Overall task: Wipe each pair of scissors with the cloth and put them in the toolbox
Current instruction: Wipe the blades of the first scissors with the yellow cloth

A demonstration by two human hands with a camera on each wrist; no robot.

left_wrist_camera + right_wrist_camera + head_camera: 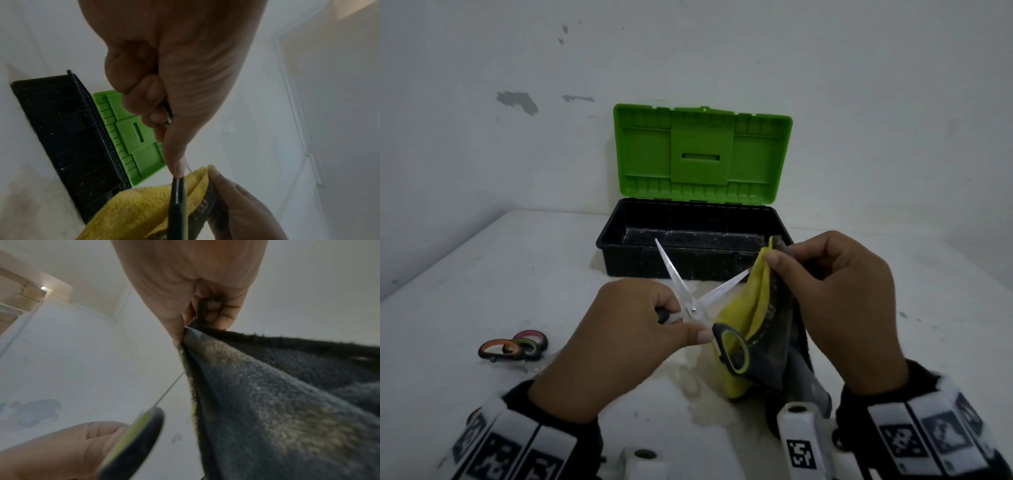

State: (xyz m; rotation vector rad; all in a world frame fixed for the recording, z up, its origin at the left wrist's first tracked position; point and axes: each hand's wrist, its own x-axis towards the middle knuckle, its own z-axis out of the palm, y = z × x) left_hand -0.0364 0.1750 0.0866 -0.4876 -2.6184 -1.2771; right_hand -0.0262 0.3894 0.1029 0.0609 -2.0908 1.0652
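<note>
My left hand (640, 329) grips a pair of scissors (690, 301) with black and lime-green handles, its steel blades spread apart above the table. One blade points at the toolbox, the other runs into the cloth. My right hand (835, 284) pinches the yellow and dark grey cloth (760, 318) around that blade's tip. In the left wrist view my fingers (144, 97) curl round a handle, and the cloth (139, 206) hangs below. The right wrist view shows the cloth (267, 394) pinched at my fingertips (222, 318). The toolbox (695, 240) stands open behind, its black tub showing nothing inside.
Two more pairs of scissors (513, 347) with orange, pink and green handles lie on the white table (482, 274) at my left. The toolbox's green lid (702, 154) leans back against the white wall. Stains mark the table near the cloth.
</note>
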